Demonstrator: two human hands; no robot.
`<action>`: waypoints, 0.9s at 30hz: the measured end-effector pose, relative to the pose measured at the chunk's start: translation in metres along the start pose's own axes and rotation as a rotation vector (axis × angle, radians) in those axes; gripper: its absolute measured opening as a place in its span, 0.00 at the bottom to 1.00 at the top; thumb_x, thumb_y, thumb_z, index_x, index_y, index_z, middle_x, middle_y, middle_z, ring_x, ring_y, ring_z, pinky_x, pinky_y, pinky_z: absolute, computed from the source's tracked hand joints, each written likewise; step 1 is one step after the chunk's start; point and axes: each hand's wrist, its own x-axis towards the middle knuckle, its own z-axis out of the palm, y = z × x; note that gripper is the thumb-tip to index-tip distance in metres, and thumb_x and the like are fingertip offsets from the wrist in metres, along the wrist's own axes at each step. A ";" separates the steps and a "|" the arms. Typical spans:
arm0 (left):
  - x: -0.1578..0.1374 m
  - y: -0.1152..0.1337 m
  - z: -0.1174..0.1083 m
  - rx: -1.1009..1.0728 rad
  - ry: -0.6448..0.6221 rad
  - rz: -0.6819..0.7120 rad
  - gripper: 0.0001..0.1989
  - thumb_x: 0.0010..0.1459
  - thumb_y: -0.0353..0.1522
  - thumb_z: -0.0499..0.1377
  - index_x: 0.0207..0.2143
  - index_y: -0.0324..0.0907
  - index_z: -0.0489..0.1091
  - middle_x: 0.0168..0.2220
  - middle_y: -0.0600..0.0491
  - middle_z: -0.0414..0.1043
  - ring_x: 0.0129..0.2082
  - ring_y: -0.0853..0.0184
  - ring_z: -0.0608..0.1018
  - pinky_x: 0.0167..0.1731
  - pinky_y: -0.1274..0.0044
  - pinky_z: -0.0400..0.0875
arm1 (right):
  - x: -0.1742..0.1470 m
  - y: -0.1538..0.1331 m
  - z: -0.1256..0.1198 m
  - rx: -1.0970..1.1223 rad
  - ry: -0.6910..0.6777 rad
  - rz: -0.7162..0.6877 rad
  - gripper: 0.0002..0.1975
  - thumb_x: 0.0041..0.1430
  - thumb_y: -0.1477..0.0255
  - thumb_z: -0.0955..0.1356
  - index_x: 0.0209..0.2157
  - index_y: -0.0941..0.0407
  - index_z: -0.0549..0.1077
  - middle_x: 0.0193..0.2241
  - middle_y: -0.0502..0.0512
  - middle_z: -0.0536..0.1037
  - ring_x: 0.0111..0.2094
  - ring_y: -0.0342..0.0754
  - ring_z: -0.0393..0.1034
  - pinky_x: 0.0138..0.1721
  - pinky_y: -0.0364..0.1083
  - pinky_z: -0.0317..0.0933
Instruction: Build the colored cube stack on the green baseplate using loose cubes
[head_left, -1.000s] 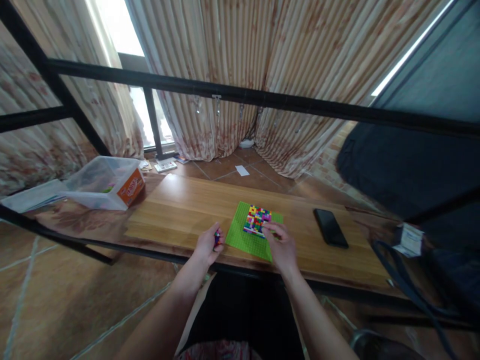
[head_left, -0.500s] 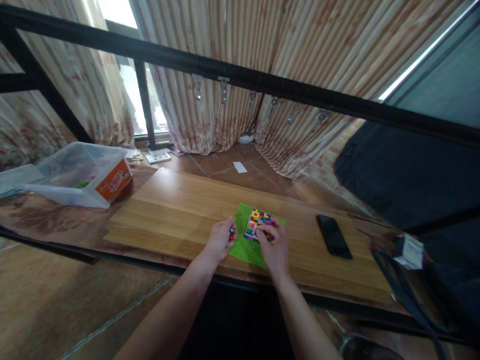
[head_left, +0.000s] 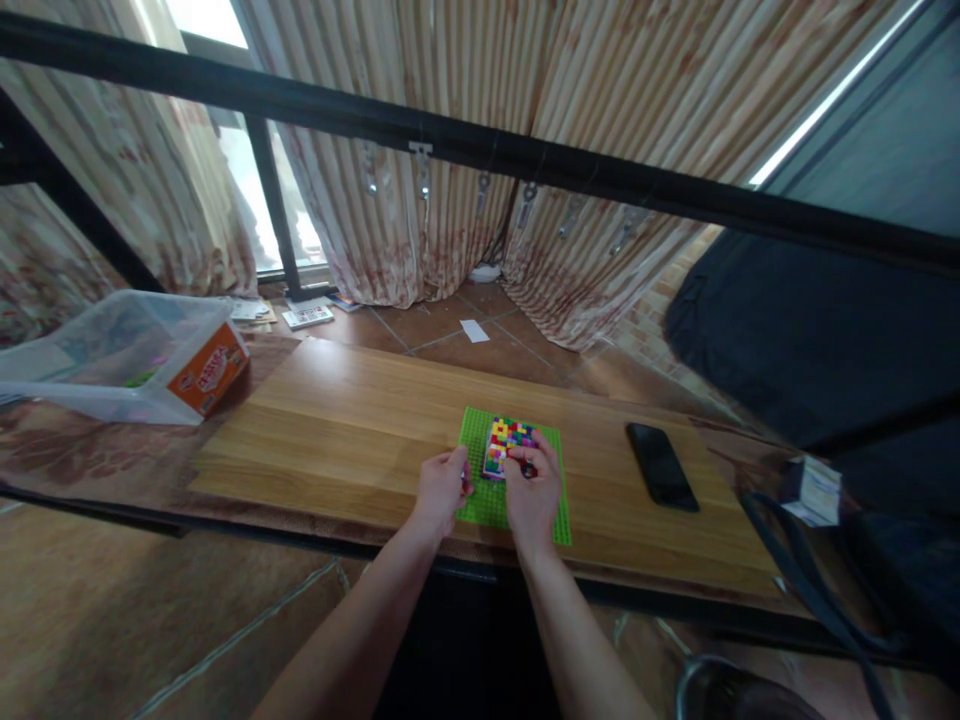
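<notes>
A flat block of multicoloured toy bricks [head_left: 498,450] rests on a green studded baseplate [head_left: 555,515]. My right hand [head_left: 534,500] bends over the block's right side, thumb and fingers curled against it; a small dark and red bit shows between them, too small to name. At the plate's left edge, my left hand [head_left: 441,490] is closed around several small toy bricks [head_left: 466,478]. Only a few of their coloured edges show, and its fingers hide the rest.
The plate lies on a wooden board [head_left: 337,430]. A black phone [head_left: 661,466] is to the right, beyond it a small box [head_left: 814,490] and a dark strap [head_left: 795,570]. A clear plastic bin [head_left: 142,320] stands at left. A black rail [head_left: 465,135] crosses ahead, before curtains [head_left: 420,230].
The view has shifted slightly. My right hand has moved a little left over the block, uncovering more of the plate's right side. My left hand stays closed at the plate's left edge.
</notes>
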 end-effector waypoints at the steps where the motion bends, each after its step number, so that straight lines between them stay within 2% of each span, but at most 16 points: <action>1: -0.002 -0.002 0.001 -0.013 0.008 0.001 0.16 0.50 0.38 0.63 0.19 0.39 0.63 0.13 0.60 0.58 0.11 0.77 0.62 0.12 0.84 0.41 | 0.000 0.000 0.000 0.009 -0.002 0.006 0.03 0.50 0.73 0.68 0.27 0.55 0.75 0.51 0.60 0.70 0.53 0.54 0.63 0.56 0.55 0.53; 6: -0.012 -0.001 -0.004 -0.138 -0.015 -0.039 0.15 0.54 0.37 0.61 0.21 0.39 0.62 0.15 0.60 0.58 0.12 0.78 0.62 0.11 0.86 0.41 | 0.004 0.001 -0.013 0.074 -0.118 -0.002 0.06 0.51 0.70 0.69 0.31 0.56 0.77 0.53 0.60 0.70 0.54 0.54 0.64 0.55 0.54 0.54; 9: -0.022 0.004 -0.013 -0.248 -0.080 -0.119 0.14 0.57 0.36 0.57 0.23 0.38 0.61 0.18 0.59 0.59 0.13 0.79 0.62 0.11 0.87 0.42 | -0.003 -0.003 -0.027 0.080 -0.107 -0.044 0.08 0.54 0.68 0.68 0.35 0.55 0.77 0.50 0.60 0.72 0.52 0.52 0.65 0.55 0.54 0.55; 13: -0.043 0.007 -0.024 -0.386 -0.172 -0.247 0.12 0.61 0.34 0.53 0.25 0.38 0.62 0.20 0.58 0.57 0.14 0.79 0.61 0.10 0.88 0.44 | -0.030 -0.019 -0.042 0.097 -0.081 -0.033 0.09 0.58 0.66 0.66 0.35 0.55 0.76 0.43 0.59 0.75 0.47 0.52 0.68 0.51 0.54 0.58; 18: -0.066 0.004 -0.030 -0.532 -0.234 -0.319 0.11 0.62 0.31 0.51 0.27 0.37 0.65 0.22 0.56 0.59 0.17 0.79 0.64 0.10 0.89 0.51 | -0.066 -0.044 -0.053 0.129 -0.266 -0.023 0.09 0.60 0.66 0.65 0.36 0.54 0.76 0.38 0.56 0.76 0.42 0.50 0.70 0.44 0.50 0.63; 21: -0.073 0.000 -0.030 -0.689 -0.212 -0.330 0.10 0.61 0.29 0.51 0.28 0.36 0.67 0.24 0.53 0.65 0.21 0.77 0.70 0.15 0.88 0.62 | -0.078 -0.055 -0.060 0.119 -0.346 -0.008 0.09 0.61 0.67 0.65 0.36 0.53 0.76 0.36 0.56 0.77 0.39 0.50 0.71 0.41 0.48 0.65; 24: -0.079 -0.001 -0.028 -0.810 -0.148 -0.346 0.10 0.61 0.27 0.51 0.28 0.36 0.69 0.28 0.49 0.70 0.27 0.73 0.75 0.25 0.83 0.72 | -0.085 -0.063 -0.067 0.095 -0.387 -0.017 0.08 0.61 0.67 0.65 0.37 0.53 0.76 0.35 0.55 0.77 0.38 0.49 0.71 0.39 0.47 0.65; 27: -0.084 0.001 -0.025 -0.848 -0.117 -0.338 0.10 0.60 0.27 0.51 0.29 0.36 0.70 0.30 0.49 0.72 0.32 0.69 0.77 0.33 0.78 0.75 | -0.088 -0.069 -0.072 0.070 -0.424 -0.049 0.07 0.61 0.69 0.65 0.37 0.52 0.76 0.36 0.54 0.77 0.38 0.48 0.72 0.40 0.46 0.65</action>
